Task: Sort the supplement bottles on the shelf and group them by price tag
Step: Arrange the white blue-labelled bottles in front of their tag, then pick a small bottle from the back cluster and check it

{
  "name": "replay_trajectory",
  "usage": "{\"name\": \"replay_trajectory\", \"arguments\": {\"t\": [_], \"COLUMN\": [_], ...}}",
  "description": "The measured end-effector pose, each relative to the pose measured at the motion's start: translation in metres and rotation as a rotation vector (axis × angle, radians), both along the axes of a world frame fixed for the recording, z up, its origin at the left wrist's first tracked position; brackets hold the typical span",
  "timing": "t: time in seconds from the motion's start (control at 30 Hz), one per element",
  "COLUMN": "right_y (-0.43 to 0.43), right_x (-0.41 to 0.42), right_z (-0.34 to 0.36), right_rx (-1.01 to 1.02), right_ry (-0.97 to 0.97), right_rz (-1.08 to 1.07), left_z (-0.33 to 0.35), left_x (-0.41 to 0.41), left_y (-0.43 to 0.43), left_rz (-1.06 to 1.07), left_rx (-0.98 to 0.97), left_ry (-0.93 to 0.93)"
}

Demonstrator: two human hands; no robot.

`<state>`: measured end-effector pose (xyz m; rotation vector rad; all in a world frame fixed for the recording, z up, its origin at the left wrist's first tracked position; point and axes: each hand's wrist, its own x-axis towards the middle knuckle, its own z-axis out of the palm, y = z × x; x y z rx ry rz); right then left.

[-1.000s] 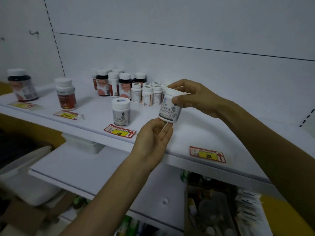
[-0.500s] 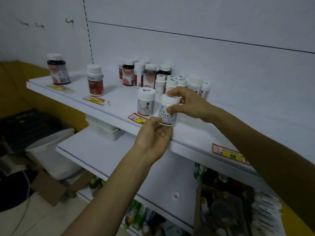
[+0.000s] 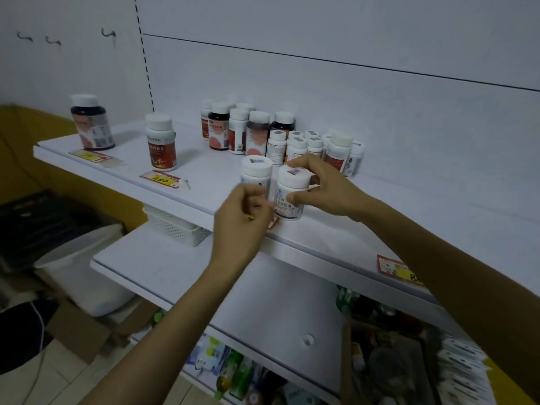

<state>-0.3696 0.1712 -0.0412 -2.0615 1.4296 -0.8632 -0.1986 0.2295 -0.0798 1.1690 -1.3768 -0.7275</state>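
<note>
Bottles (image 3: 251,133) crowd the far part of a white shelf (image 3: 204,182) against a white wall, right hand (image 3: 324,185) pinching one bottle (image 3: 290,194) near the front edge, left hand (image 3: 242,217) loosely curled beside it.

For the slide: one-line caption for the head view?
Right hand grips a white bottle set beside a matching bottle on the shelf, left hand close in front.

~17 bottles (image 3: 289,197), 4 price tags (image 3: 162,179), 2 hands (image 3: 327,185)

Shop, price tags (image 3: 163,179), shelved supplement bottles (image 3: 257,133)
</note>
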Motion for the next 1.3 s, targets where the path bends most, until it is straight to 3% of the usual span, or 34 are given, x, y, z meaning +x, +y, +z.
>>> {"name": "replay_trajectory", "arguments": {"t": [0.07,0.17,0.27,0.33,0.57,0.73,0.93,1.07,1.3], "right_y": [0.001,0.002,-0.001,0.000,0.004,0.002,-0.026,-0.080,-0.133], "right_x": [0.003,0.009,0.016,0.021,0.031,0.015,0.008,0.019,0.026], "right_z": [-0.003,-0.013,-0.020,-0.019,-0.015,0.020,0.064,0.065,0.051], "right_rx": [0.006,0.041,0.085,0.089,0.128,0.223,0.066,0.023,0.052], "right_ry": [-0.042,-0.142,-0.253,-0.270,-0.205,0.024,0.072,0.271,0.629], "right_rz": [-0.030,-0.091,-0.145,-0.176,-0.228,-0.307,-0.476,-0.521,-0.593], "left_z": [0.002,-0.001,0.002,0.003,0.011,0.044,0.058,0.045,0.038], "left_x": [0.016,0.038,0.048,0.049,0.060,0.088,0.070,0.049,0.040], "left_y": [-0.015,-0.054,-0.081,-0.089,-0.111,-0.138,-0.175,-0.197,-0.222], "left_rz": [0.077,0.063,-0.128,-0.241,-0.414,-0.540,-0.501,-0.572,-0.609], "left_rx": [-0.104,0.045,0.197,0.198,0.191,0.101,-0.132,0.018,0.035], "left_ry": [-0.064,-0.264,-0.398,-0.472,-0.610,-0.827,-0.718,-0.502,-0.434]}}
